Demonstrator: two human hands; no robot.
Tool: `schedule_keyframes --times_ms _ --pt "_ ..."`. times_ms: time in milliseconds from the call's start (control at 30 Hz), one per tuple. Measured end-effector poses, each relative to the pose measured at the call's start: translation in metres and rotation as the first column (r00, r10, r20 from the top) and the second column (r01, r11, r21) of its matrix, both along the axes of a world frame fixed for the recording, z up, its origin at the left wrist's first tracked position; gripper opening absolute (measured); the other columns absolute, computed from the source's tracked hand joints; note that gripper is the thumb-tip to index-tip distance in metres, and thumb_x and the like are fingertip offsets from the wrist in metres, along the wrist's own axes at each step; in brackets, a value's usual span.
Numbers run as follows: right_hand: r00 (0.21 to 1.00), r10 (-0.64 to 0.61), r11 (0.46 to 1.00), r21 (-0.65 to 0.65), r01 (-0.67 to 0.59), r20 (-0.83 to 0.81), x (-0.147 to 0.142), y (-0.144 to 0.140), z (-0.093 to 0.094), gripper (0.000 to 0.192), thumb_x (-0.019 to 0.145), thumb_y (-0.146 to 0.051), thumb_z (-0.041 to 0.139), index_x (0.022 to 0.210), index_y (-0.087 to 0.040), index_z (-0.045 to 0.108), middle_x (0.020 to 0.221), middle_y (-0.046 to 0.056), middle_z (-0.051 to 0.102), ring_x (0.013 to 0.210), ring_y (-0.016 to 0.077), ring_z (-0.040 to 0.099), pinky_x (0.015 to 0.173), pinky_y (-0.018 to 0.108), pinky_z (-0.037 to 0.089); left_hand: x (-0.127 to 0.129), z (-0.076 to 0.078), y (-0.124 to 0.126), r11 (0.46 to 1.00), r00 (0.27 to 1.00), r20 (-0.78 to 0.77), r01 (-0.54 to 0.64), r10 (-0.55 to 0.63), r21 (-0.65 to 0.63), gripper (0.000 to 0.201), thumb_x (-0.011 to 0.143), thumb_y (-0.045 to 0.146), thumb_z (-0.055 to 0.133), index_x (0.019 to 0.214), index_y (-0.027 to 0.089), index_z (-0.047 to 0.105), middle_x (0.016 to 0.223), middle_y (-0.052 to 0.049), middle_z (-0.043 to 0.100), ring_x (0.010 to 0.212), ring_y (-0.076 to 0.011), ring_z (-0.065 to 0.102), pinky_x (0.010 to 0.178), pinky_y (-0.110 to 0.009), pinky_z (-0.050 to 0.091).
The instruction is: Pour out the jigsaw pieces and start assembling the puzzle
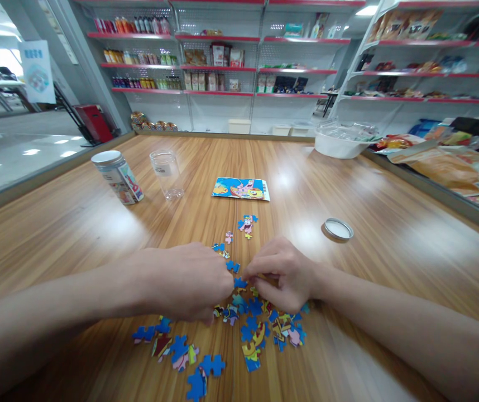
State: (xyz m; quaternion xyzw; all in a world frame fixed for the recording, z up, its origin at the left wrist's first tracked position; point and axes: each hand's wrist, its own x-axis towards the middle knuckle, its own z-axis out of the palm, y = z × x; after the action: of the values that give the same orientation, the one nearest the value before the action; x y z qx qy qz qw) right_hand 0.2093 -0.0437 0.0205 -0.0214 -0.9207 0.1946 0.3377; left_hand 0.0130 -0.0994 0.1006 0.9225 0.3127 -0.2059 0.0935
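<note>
Left hand [193, 282]: back upward, fingers curled under and hidden; grip not determinable.
Right hand [283, 273]: thumb and fingers bent inward, near the left hand, over the pieces; pinching not confirmable.
Puzzle pieces [255, 306]: loose on the worktop [390, 251], between the hands and on the near side of both; many blue.
Pink-faced pieces [247, 224]: beyond the hands, short of the picture card [240, 188].
Clear jar [167, 176]: upright, left of the card, beside the printed can [118, 177].
Round lid [338, 229]: flat, beyond the right hand.
</note>
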Motion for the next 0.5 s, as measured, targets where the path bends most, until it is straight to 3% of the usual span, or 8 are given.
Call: schedule_keyframes --times_ms 333,500 --pt "1.0 -0.017 1.0 -0.008 0.016 -0.013 0.001 0.001 0.003 0.022 0.072 -0.009 0.046 0.076 -0.014 0.067 0.049 -0.004 0.055 0.041 0.0063 0.046 0.041 0.019 0.033 0.003 0.001 0.007 0.998 0.996 -0.068 -0.059 0.057 -0.028 0.015 0.076 0.03 0.08 0.075 0.016 0.076 0.065 -0.006 0.07 0.054 -0.0158 0.059 0.045 -0.026 0.025" --pt "0.974 -0.22 0.975 -0.011 0.22 -0.048 0.002 0.006 -0.001 0.017 0.076 -0.011 0.052 0.076 -0.013 0.069 0.044 -0.007 0.047 0.037 0.0046 0.037 0.04 0.019 0.029 -0.013 0.007 0.027 0.971 0.97 -0.056 -0.234 0.237 0.056 0.024 0.079 0.041 0.077 0.078 0.017 0.074 0.07 -0.006 0.07 0.063 -0.0182 0.061 0.05 -0.027 0.029"
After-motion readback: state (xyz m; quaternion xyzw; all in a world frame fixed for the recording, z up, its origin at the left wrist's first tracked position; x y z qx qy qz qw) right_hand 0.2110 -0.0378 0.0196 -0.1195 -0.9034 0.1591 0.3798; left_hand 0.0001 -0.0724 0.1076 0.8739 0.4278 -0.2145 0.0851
